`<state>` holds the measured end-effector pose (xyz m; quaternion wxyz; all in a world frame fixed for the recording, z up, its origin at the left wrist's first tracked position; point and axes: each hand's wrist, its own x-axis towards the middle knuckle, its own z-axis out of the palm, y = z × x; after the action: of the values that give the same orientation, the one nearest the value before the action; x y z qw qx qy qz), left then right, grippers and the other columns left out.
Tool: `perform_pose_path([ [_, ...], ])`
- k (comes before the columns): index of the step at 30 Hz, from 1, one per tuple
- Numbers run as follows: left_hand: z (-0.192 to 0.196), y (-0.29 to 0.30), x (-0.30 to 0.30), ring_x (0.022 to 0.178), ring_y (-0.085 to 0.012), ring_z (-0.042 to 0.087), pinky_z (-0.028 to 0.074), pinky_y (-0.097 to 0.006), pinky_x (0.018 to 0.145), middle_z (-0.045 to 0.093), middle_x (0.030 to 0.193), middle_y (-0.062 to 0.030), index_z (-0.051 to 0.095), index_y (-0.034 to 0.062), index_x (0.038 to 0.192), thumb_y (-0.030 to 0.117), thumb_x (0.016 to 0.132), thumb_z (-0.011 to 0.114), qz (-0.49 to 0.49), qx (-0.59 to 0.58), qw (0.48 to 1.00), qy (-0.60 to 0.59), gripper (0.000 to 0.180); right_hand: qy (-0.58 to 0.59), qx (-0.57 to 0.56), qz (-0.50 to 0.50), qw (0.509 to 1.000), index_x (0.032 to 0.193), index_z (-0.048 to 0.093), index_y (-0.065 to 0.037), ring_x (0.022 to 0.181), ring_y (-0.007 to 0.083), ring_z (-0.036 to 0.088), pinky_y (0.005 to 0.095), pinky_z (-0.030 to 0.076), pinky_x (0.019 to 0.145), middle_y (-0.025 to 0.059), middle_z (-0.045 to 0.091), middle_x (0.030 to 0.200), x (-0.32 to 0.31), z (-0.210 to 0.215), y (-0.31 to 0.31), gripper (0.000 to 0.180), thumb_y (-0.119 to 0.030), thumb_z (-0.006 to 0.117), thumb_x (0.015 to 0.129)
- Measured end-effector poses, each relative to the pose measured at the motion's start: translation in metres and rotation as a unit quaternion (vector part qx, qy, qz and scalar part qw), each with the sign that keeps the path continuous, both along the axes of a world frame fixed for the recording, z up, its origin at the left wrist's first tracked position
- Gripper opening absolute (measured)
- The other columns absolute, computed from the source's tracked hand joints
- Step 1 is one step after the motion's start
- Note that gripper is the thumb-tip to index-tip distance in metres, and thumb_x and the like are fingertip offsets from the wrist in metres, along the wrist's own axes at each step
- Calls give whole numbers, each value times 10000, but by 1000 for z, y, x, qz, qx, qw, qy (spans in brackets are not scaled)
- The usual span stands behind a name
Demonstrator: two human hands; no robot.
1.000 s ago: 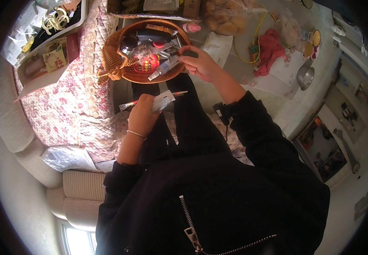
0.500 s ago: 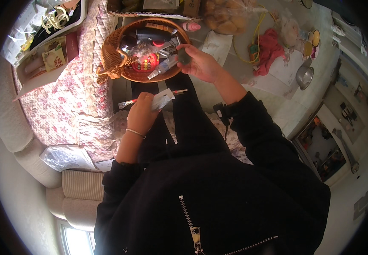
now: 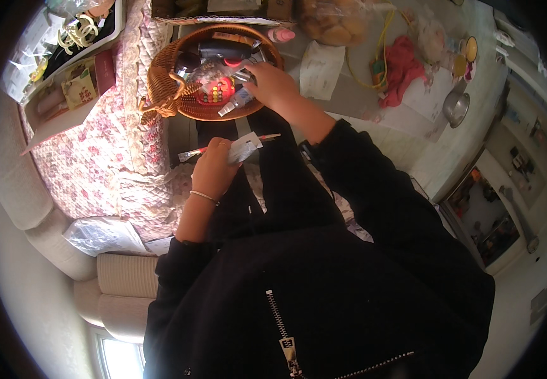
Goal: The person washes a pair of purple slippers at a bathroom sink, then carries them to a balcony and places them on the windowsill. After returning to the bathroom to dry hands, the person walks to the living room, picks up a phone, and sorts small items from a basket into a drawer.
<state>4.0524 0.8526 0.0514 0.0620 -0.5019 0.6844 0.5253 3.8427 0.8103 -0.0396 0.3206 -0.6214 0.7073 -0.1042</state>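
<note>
Two bare hands are at work near a wicker basket [image 3: 166, 71]. The left hand [image 3: 212, 169], below the basket and over the dark trousers, has its fingers closed on a small pale packet [image 3: 244, 148] and a thin stick [image 3: 269, 136]; the stick pokes out on both sides, a touch of red along it. The right hand [image 3: 274, 86] reaches over the basket's right side with fingers bent down among the contents, and whether they grip anything does not show.

The packet looks light and bendy, probably slick, so a flat pinch along one edge should suit it. The stick seems light but stiff and could roll or slide, so it is best held at mid-length. In the basket, near the right hand, lies a clear tube [image 3: 230, 106]; it is likely light and smooth, and its body gives a surer hold than its narrow tip. Beside it, a red thing with coloured dots [image 3: 217, 93] looks hard, best taken by its rim. Behind these, a black cylinder [image 3: 224, 49] appears heavier and smooth, calling for a full wrap of the fingers. The basket itself looks firm but ridged, easiest held by its rim.
</note>
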Motion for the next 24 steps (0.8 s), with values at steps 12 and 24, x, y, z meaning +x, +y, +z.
perform_pose_path([
  [12, -16, -13, 1, 835, -344, 622, 505, -433, 695, 581, 968, -108, 522, 88, 1119, 99, 732, 691, -70, -143, 985, -65, 422, -124, 13, 101, 987, 924, 643, -182, 838, 243, 625, 391, 504, 669, 7, 639, 846, 11, 10, 31, 118, -169, 631, 808],
  [24, -48, -48, -17, 897, -306, 645, 527, -432, 711, 606, 1060, -127, 217, 312, 1472, 145, 722, 742, -201, -86, 950, -221, 931, -80, -33, 103, 991, 911, 641, -165, 814, 248, 596, 364, 485, 670, 18, 580, 819, -17, 13, 47, 109, -156, 642, 802],
])
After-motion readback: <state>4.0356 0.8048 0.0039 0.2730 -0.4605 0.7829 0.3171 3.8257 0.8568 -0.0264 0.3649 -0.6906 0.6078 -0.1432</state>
